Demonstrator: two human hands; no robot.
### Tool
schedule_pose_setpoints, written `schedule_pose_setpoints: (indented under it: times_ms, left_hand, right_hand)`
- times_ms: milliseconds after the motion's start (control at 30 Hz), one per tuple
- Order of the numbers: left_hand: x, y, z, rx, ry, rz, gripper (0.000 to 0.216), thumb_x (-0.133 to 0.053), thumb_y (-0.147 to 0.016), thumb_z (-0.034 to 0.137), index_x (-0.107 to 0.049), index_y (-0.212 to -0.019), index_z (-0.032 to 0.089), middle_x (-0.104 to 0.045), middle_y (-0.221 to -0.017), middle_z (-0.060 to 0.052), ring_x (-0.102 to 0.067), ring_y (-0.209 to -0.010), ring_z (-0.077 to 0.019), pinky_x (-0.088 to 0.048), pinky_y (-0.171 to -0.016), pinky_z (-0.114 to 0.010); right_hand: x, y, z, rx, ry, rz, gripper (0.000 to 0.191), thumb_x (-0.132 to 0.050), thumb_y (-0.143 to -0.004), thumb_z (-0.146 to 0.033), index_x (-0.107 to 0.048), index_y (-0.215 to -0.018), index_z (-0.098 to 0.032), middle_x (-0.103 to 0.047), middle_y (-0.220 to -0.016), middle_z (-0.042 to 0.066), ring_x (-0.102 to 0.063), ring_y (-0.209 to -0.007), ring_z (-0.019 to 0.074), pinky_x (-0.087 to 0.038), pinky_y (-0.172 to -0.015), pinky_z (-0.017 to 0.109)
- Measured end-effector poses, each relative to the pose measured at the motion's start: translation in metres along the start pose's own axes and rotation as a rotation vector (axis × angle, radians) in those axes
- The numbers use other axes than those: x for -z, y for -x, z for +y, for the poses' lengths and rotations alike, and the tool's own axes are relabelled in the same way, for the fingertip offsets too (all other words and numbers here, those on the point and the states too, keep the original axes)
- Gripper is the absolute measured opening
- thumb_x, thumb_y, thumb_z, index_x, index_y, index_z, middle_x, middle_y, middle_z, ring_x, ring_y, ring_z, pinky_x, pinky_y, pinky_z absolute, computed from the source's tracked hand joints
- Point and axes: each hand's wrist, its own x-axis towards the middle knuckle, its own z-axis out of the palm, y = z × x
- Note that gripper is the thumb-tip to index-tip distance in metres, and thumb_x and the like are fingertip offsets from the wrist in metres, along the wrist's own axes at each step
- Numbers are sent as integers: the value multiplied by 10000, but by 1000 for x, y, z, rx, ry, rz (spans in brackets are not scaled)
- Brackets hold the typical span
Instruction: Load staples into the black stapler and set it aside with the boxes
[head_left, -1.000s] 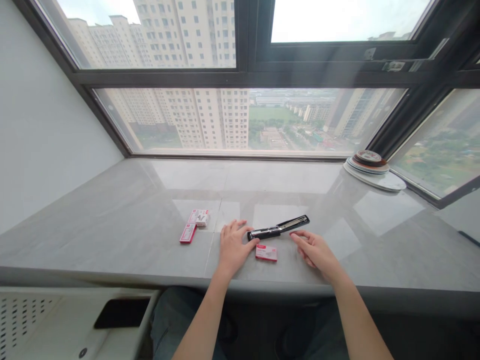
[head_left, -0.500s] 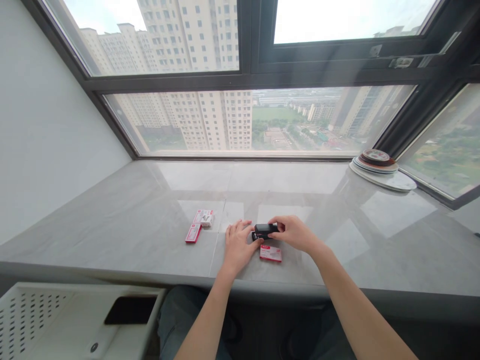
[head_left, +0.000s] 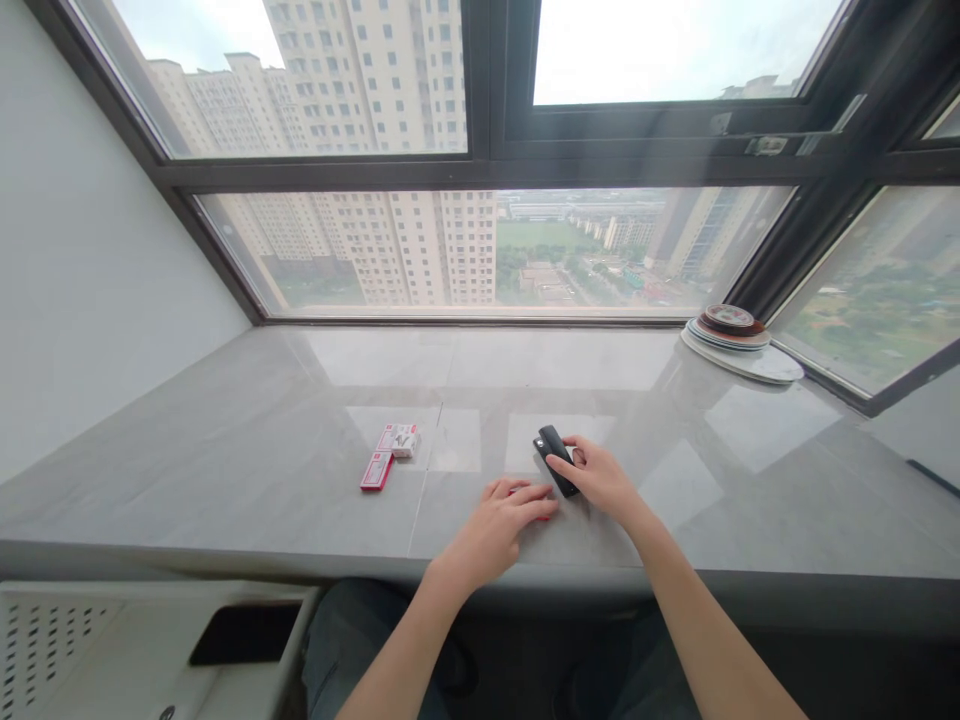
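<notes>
My right hand [head_left: 595, 472] is closed around a black stapler [head_left: 556, 461], thumb on its near side and fingers on the far side. The stapler is turned at a slant, one end pointing toward the window. Just left of it, my left hand [head_left: 504, 520] lies over a small red-and-white box [head_left: 543, 517], its fingers bent across the top. Most of that box is hidden, with only red edges showing; the thumb is out of sight. Further left on the counter are two more flat red-and-white boxes [head_left: 376, 471] and a small white box [head_left: 405, 440], touching one another.
The grey marble counter [head_left: 247, 450] runs to the window. A stack of plates [head_left: 739, 345] stands in the far right corner. Below the counter's front edge at left is a white plastic unit [head_left: 112, 650] with a dark phone-like slab [head_left: 246, 633] on it.
The stapler has turned from lying crosswise to a slant and moved slightly right in my right hand. My left hand has left the stapler and moved onto the near red-and-white box.
</notes>
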Motion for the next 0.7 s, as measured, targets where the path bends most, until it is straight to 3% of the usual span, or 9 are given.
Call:
schedule_pose_setpoints:
  times_ms: [100,200,300,400,533,633,700]
  left_hand:
    - [9,10,-12,189,-54,102,717,-535,-804,64,-533,-1412,445,-589,-1403,28,-511,-1298,-249,-386,-1133,-399]
    - [19,16,-24,326,-90,151,622,-654,-786,203,-560,-1369,396,-598,-1329,-26,-513,-1266,-297,-405,-1098,-430]
    - [19,13,-26,342,-74,150,586,-713,-751,239,-594,-1303,396,-619,-1281,-11,-537,-1198,-298,-421,-1059,-427]
    - [9,6,-20,336,-53,152,582,-747,-740,253,-613,-1285,404,-631,-1277,5,-546,-1164,-296,-413,-1055,-433]
    - [-1,7,-11,317,-10,187,660,-773,-775,300,-556,-1391,395,-595,-1361,-5,-522,-1228,-295,-399,-1088,-427]
    - [8,21,-19,390,-46,352,502,-688,-899,396,-560,-1384,358,-576,-1370,-29,-506,-1264,-284,-397,-1096,-419]
    - [22,36,-37,587,-181,551,309,-566,-982,409,-626,-1267,303,-588,-1304,-66,-518,-1231,-298,-404,-1075,-446]
  right_hand:
    - [-4,13,6,-40,-132,3,573,-550,-912,-647,-656,-1222,-176,-411,-627,-58,-460,-578,143,-382,-548,261]
    - [-15,29,4,-113,-299,-24,643,-487,-943,-655,-577,-1375,-187,-403,-661,-61,-411,-504,117,-387,-480,257]
    - [-31,41,-4,-157,-407,-61,676,-474,-949,-655,-502,-1455,-207,-388,-679,-72,-380,-440,97,-382,-419,249]
    - [-43,46,-15,-127,-404,-79,655,-486,-954,-645,-524,-1439,-208,-394,-651,-75,-413,-427,102,-392,-412,245]
    - [-49,48,-23,-115,-379,-63,655,-505,-952,-640,-540,-1435,-198,-431,-638,-72,-433,-419,106,-397,-419,251]
    - [-49,50,-26,-129,-361,-12,677,-517,-946,-644,-545,-1441,-183,-451,-648,-64,-450,-439,111,-409,-446,256]
    - [-48,52,-28,-127,-347,24,691,-525,-940,-652,-565,-1426,-163,-457,-649,-56,-462,-472,117,-417,-473,255]
